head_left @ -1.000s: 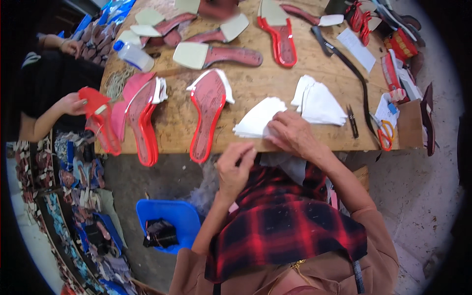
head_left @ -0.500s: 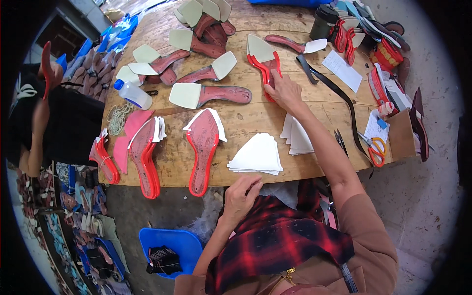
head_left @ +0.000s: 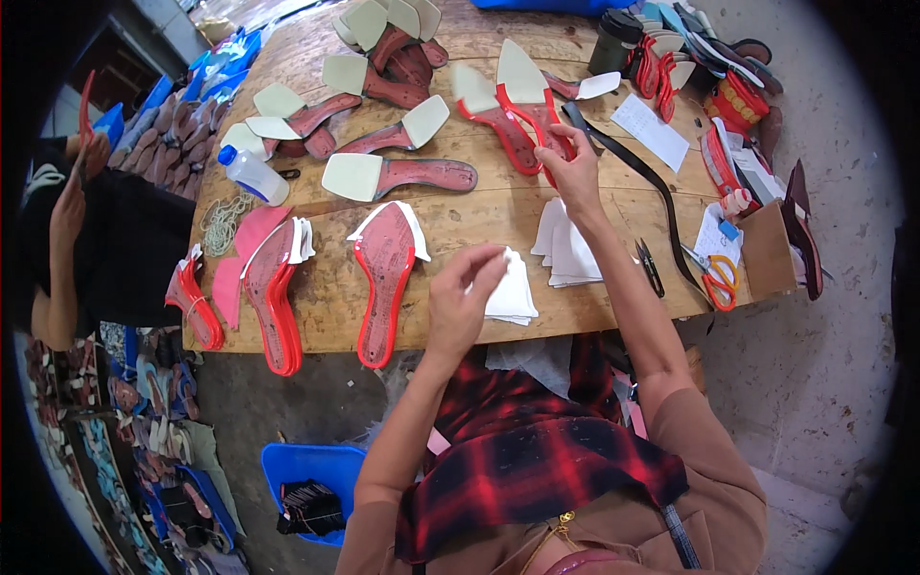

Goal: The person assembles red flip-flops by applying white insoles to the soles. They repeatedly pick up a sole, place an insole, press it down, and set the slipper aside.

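Over the middle of the table my right hand (head_left: 572, 171) grips a red-edged shoe insole (head_left: 533, 107) with a cream pointed toe. A second red-edged insole (head_left: 500, 125) lies right beside it on the left, its cream toe blurred. My left hand (head_left: 458, 305) is at the table's front edge, partly covering a stack of white pointed pieces (head_left: 514, 297). Its thumb and fingertips come together; whatever may be between them is too small to make out. Another white stack (head_left: 567, 251) lies under my right forearm. To the left rests a red-edged insole with a white toe piece (head_left: 388, 273).
Insoles with cream toes (head_left: 422, 175) lie at the back left, near a blue-capped bottle (head_left: 259, 180). A black strap (head_left: 652, 174), small black snips (head_left: 650, 268) and orange-handled scissors (head_left: 721, 281) are at right. Another person (head_left: 105, 240) stands at far left. Below is a blue bin (head_left: 311, 470).
My right hand has lifted and turned an insole, and two red-edged insoles now show side by side. My left hand has risen from the table edge over the white stack.
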`<state>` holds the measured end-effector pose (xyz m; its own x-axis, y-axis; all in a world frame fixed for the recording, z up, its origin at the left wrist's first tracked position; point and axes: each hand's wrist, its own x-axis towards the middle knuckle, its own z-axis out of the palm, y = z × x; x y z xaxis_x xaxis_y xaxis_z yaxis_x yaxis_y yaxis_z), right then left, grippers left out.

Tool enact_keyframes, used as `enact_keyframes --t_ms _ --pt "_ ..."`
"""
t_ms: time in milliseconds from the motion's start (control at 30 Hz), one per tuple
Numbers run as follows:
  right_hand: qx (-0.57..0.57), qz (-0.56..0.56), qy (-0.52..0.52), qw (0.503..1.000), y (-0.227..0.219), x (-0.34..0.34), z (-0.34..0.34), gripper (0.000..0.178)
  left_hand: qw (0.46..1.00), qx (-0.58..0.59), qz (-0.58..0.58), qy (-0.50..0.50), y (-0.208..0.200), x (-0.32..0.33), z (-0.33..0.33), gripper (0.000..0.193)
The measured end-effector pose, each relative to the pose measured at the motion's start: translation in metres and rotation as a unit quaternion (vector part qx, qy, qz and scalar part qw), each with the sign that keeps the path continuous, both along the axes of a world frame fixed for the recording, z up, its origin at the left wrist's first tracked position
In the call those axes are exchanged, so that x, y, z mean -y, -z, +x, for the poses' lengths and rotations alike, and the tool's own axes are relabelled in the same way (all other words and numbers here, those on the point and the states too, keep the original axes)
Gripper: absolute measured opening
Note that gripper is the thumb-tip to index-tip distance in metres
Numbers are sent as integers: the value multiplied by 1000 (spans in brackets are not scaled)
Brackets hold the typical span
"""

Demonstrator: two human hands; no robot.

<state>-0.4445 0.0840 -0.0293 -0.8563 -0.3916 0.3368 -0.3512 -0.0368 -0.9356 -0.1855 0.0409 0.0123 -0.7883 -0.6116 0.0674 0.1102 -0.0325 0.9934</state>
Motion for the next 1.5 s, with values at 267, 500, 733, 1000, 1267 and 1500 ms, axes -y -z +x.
enact_keyframes --t_ms 267,500,733,1000,1267,1500 --pt "459 -210 -409 760 -52 -62 132 50 902 -207 360 117 -9 37 -21 84" --pt "-145 149 -298 932 -14 -81 162 22 917 -193 348 1 27 15 116 54" --pt "-402 265 -261 837 6 -66 169 23 878 -163 436 -107 49 -15 159 50" --pt "-496 256 -283 780 19 -69 164 14 906 -178 383 2 44 -14 137 60" --pt "-312 216 -284 880 18 -53 151 10 979 102 18 173 7 -26 113 46" --pt "29 221 -300 928 13 -47 113 23 902 132 -365 189 45 -23 77 46"
